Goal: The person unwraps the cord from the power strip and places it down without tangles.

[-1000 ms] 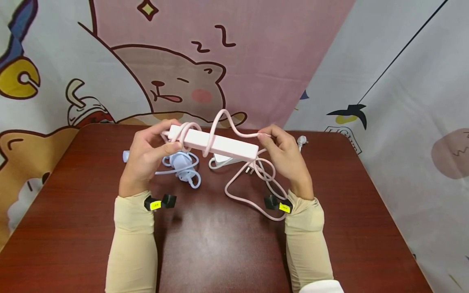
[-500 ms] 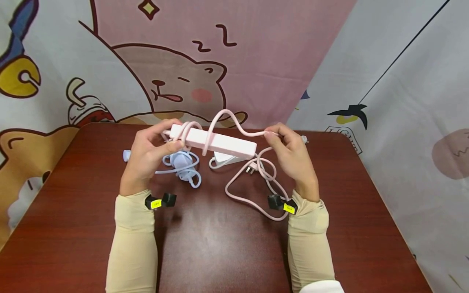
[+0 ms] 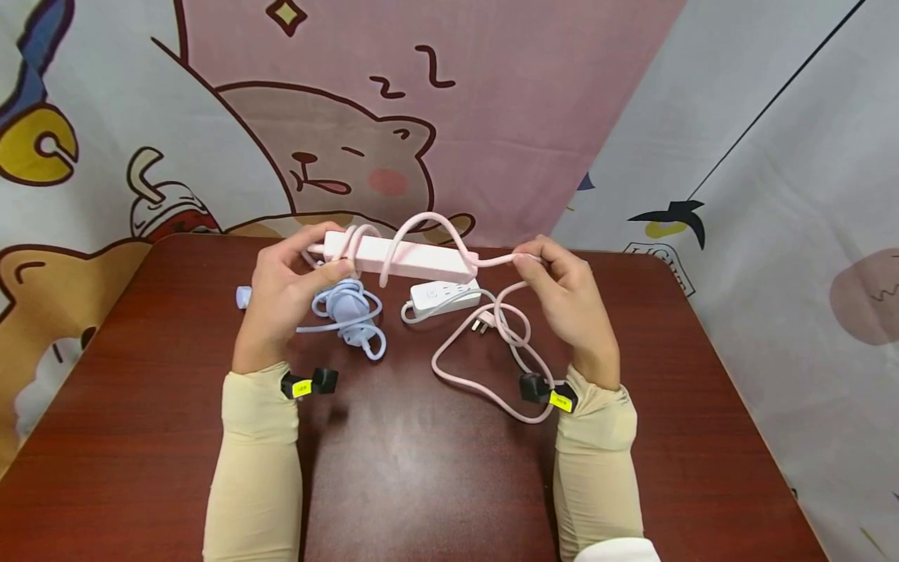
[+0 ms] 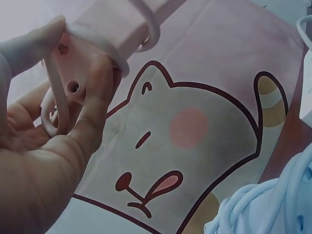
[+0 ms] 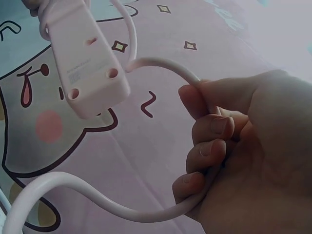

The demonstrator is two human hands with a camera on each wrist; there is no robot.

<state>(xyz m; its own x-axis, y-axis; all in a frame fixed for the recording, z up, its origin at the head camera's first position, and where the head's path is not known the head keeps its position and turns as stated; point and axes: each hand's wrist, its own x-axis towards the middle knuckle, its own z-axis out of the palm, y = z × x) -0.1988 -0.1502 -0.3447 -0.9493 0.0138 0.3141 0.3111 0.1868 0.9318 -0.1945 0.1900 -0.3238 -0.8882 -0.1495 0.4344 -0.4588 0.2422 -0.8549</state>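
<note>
My left hand [image 3: 279, 293] grips the left end of a pink power strip [image 3: 421, 261], held up above the table. In the left wrist view, thumb and fingers pinch the body of the strip [image 4: 131, 29], a loop of cord beside them. Its pink cord [image 3: 430, 215] winds round the left part of the strip and arches over to the right. My right hand [image 3: 565, 304] pinches that cord off the strip's right end. In the right wrist view the fingers curl round the cord [image 5: 168, 63], which runs on below the hand. The strip's underside with screw holes shows there.
Behind the strip, a bundled light-blue corded device [image 3: 349, 312] lies on the brown table [image 3: 414, 460]. A white power strip [image 3: 442, 297] with a grey cord rests to its right. A pink cord loop [image 3: 485, 386] and a plug [image 3: 484, 321] lie nearby. A cartoon curtain [image 3: 534, 101] hangs behind.
My right hand has moved right, drawing the cord with it. The strip's right end has shifted left and up, so more of the white power strip shows. The left hand has barely moved.
</note>
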